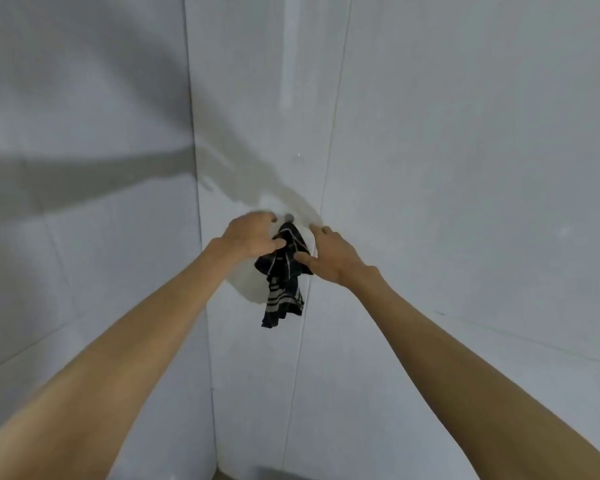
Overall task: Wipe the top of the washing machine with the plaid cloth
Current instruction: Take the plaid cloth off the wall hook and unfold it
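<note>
A dark plaid cloth (284, 278) with pale stripes hangs bunched against a white tiled wall, its top at a small grey hook (289, 216). My left hand (253, 237) grips the cloth's upper part with curled fingers. My right hand (329, 258) pinches the cloth's right side between thumb and fingers, its other fingers spread against the wall. The cloth's lower end dangles free below both hands. The washing machine is not in view.
White tiled walls (465, 168) fill the view and meet in a corner at the left (201, 271). A pale patch of light surrounds the cloth. A strip of brown floor (229, 474) shows at the bottom edge.
</note>
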{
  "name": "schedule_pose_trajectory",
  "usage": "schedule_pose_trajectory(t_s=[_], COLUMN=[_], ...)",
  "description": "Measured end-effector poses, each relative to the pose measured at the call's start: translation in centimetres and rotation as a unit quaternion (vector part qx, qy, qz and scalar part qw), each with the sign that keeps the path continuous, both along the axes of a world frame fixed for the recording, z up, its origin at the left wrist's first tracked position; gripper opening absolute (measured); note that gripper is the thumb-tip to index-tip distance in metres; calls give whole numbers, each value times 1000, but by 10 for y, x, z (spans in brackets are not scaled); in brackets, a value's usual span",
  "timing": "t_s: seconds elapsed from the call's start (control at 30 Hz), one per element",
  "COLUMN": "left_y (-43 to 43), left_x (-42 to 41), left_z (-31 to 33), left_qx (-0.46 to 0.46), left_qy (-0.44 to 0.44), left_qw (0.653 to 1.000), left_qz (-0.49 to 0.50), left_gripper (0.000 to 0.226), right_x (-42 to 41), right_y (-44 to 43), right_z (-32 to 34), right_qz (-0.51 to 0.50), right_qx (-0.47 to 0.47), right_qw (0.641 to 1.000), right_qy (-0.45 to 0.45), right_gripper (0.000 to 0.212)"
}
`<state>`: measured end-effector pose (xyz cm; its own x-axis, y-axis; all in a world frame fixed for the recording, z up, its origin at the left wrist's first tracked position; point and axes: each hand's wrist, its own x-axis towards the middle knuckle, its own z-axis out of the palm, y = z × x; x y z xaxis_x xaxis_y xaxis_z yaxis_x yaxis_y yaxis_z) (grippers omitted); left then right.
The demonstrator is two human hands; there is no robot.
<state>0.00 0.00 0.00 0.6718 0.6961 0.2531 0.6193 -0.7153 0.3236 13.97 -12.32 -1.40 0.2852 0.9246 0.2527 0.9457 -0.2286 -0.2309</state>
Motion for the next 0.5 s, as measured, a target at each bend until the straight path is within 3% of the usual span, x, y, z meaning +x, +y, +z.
schedule_pose_trajectory(t_s=[0.13, 0.23, 0.37, 0.5], left_y=[15, 25, 22, 10], left_x=[0, 4, 6, 5], left_z=[-34, -53, -60, -48], left_qx=[-29, -31, 6, 22], left_qy=[16, -34, -124, -223], left_qw=[999, 999, 992, 974], left_qz=[4, 5, 23, 22], left_gripper=[41, 19, 14, 12], right_x=[-6, -5, 0, 2], right_y=[24, 39, 50, 40], right_z=[-20, -31, -33, -25], right_qz=[-9, -52, -109, -95], right_qx=[7, 48, 108, 237], right_qw=[1000, 997, 988, 965], right_qy=[27, 29, 7, 55], right_gripper=[40, 24, 21, 16])
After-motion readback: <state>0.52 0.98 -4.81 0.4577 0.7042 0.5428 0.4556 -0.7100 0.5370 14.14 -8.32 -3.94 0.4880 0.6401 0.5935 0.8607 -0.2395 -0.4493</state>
